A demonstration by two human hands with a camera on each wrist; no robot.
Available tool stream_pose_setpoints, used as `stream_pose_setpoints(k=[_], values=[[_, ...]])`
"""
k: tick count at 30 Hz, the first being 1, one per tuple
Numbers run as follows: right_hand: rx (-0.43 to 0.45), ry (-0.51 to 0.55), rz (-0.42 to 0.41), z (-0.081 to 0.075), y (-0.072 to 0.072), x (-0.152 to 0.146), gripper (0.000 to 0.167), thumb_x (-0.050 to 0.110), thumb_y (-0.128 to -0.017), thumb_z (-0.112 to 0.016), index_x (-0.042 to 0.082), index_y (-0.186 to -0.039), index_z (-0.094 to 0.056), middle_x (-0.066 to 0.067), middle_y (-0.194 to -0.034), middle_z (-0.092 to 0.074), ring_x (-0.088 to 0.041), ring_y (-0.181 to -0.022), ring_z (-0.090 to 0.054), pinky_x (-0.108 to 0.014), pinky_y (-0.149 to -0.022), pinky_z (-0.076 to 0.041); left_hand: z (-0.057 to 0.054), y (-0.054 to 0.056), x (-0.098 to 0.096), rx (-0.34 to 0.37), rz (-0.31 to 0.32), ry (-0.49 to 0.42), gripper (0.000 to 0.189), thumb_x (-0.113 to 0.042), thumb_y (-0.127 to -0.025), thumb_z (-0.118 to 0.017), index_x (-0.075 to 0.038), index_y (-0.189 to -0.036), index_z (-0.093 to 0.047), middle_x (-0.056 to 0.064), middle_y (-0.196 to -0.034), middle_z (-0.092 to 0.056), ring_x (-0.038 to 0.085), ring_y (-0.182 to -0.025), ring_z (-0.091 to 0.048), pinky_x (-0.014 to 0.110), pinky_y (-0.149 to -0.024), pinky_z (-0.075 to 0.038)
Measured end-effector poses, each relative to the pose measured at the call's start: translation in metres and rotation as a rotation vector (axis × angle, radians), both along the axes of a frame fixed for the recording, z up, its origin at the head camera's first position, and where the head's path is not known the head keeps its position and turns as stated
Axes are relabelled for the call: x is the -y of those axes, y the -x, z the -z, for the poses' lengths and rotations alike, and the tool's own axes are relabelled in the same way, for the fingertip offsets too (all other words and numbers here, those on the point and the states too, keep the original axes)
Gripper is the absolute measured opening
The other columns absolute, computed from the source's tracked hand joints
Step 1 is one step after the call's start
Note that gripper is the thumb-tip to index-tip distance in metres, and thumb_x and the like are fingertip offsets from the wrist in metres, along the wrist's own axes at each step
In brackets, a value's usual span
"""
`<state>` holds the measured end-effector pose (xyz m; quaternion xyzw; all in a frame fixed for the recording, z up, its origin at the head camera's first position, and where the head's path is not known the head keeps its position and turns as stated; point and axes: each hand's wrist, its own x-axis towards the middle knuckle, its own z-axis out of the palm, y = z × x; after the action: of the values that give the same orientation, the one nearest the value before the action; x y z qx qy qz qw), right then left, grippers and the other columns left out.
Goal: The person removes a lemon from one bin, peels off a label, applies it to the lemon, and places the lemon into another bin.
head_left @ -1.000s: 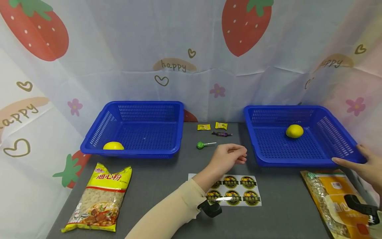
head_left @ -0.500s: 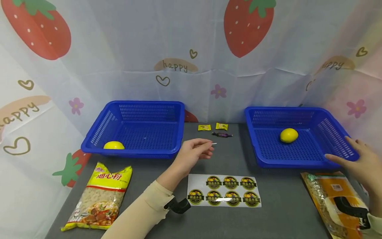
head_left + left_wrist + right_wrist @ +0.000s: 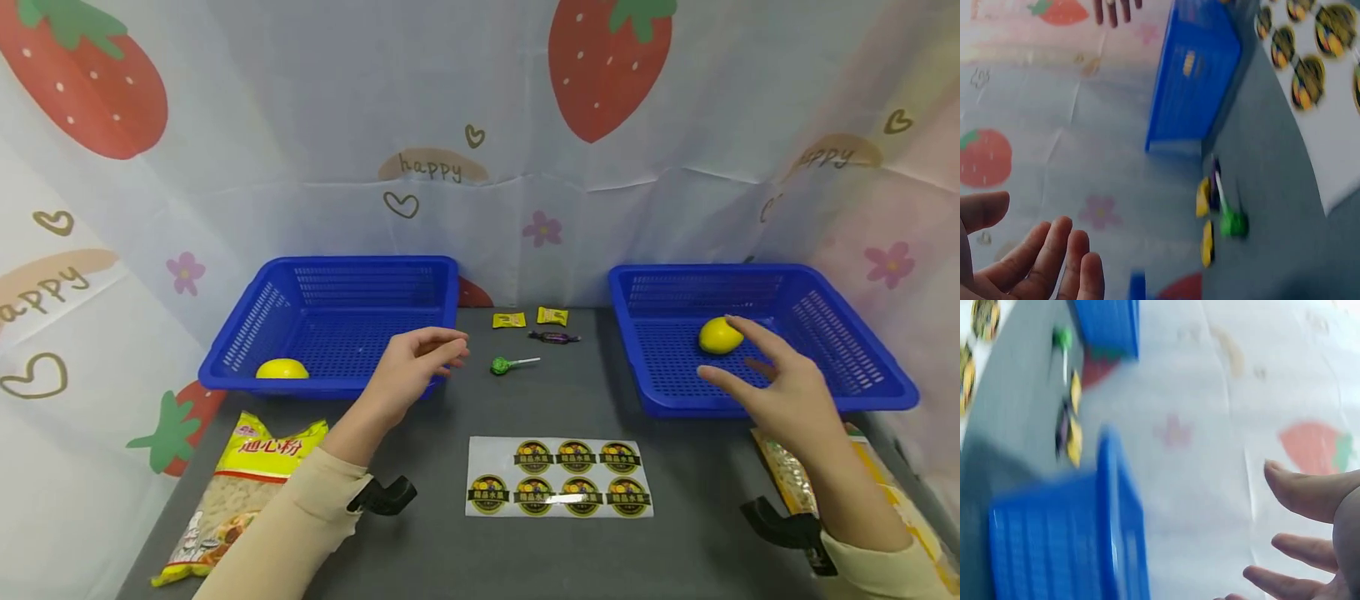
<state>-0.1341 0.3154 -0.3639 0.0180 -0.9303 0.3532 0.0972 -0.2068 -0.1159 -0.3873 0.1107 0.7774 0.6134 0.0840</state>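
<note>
My left hand (image 3: 408, 371) is above the front right corner of the left blue basket (image 3: 330, 384), fingers loosely bent and holding nothing. A yellow lemon (image 3: 282, 369) lies in that basket's front left corner, partly hidden by the rim. On the other side, my right hand (image 3: 787, 396) hovers over the front of the right blue basket (image 3: 873, 400) with thumb and fingers spread. Its index fingertip overlaps the edge of another lemon (image 3: 717, 336) in the head view. The right wrist view shows nothing between the right fingers (image 3: 1300, 494).
Between the baskets lie a green lollipop (image 3: 500, 365), a purple-wrapped candy (image 3: 554, 337) and two yellow-wrapped candies (image 3: 509, 320). A sticker sheet (image 3: 491, 454) lies in front of them. Food bags flank it: a yellow pasta bag (image 3: 247, 492) left, an orange one (image 3: 896, 508) right.
My left hand has moved left, past the lollipop to the left basket. My right hand has left the right basket's right corner and moved left toward the lemon, which has shifted slightly left.
</note>
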Motion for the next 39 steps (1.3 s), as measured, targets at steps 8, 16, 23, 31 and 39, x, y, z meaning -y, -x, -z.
stream_pose_setpoints(k=[8, 16, 23, 31, 39], values=[[0.033, 0.097, -0.154, 0.009, 0.011, 0.067, 0.074, 0.041, -0.092, -0.074, 0.024, -0.156, -0.041, -0.016, -0.161, -0.037, -0.052, -0.124, -0.056, -0.058, -0.089, -0.056, 0.007, 0.004, 0.048, -0.010, -0.109, 0.083, 0.044, -0.039, -0.100, -0.063, -0.006, -0.130, -0.066, 0.014, -0.125, -0.069, 0.030, -0.111, -0.065, 0.033, -0.092, -0.057], [0.038, 0.186, -0.259, 0.025, 0.031, 0.116, 0.076, 0.034, -0.088, -0.079, 0.018, -0.153, -0.044, -0.015, -0.158, -0.041, -0.041, -0.131, -0.055, -0.052, -0.099, -0.053, 0.005, 0.008, 0.094, -0.042, -0.185, 0.270, 0.051, -0.046, -0.100, -0.060, -0.009, -0.134, -0.063, 0.014, -0.134, -0.064, 0.031, -0.121, -0.058, 0.049, -0.105, -0.048], [0.039, 0.312, -0.347, 0.036, 0.047, 0.157, 0.086, 0.029, -0.086, -0.082, 0.023, -0.158, -0.035, -0.011, -0.156, -0.045, -0.032, -0.143, -0.045, -0.050, -0.102, -0.052, 0.010, 0.029, 0.142, -0.034, -0.209, 0.449, 0.059, -0.051, -0.098, -0.062, -0.007, -0.138, -0.060, 0.021, -0.140, -0.059, 0.038, -0.128, -0.054, 0.056, -0.103, -0.047], [0.121, 0.374, -0.407, 0.046, 0.066, 0.202, 0.086, 0.030, -0.086, -0.082, 0.027, -0.158, -0.035, -0.010, -0.157, -0.045, -0.032, -0.141, -0.047, -0.049, -0.101, -0.052, 0.017, 0.052, 0.194, 0.039, -0.140, 0.724, 0.071, -0.049, -0.096, -0.065, -0.004, -0.148, -0.047, 0.031, -0.156, -0.035, 0.053, -0.141, -0.032, 0.067, -0.108, -0.038], [0.213, 0.410, -0.433, 0.055, 0.085, 0.243, 0.088, 0.040, -0.083, -0.083, 0.032, -0.157, -0.036, -0.007, -0.160, -0.041, -0.028, -0.144, -0.045, -0.052, -0.104, -0.050, 0.012, 0.070, 0.216, 0.191, 0.008, 0.776, 0.074, -0.018, -0.091, -0.069, 0.002, -0.154, -0.034, 0.038, -0.156, -0.026, 0.060, -0.137, -0.028, 0.071, -0.106, -0.036]])
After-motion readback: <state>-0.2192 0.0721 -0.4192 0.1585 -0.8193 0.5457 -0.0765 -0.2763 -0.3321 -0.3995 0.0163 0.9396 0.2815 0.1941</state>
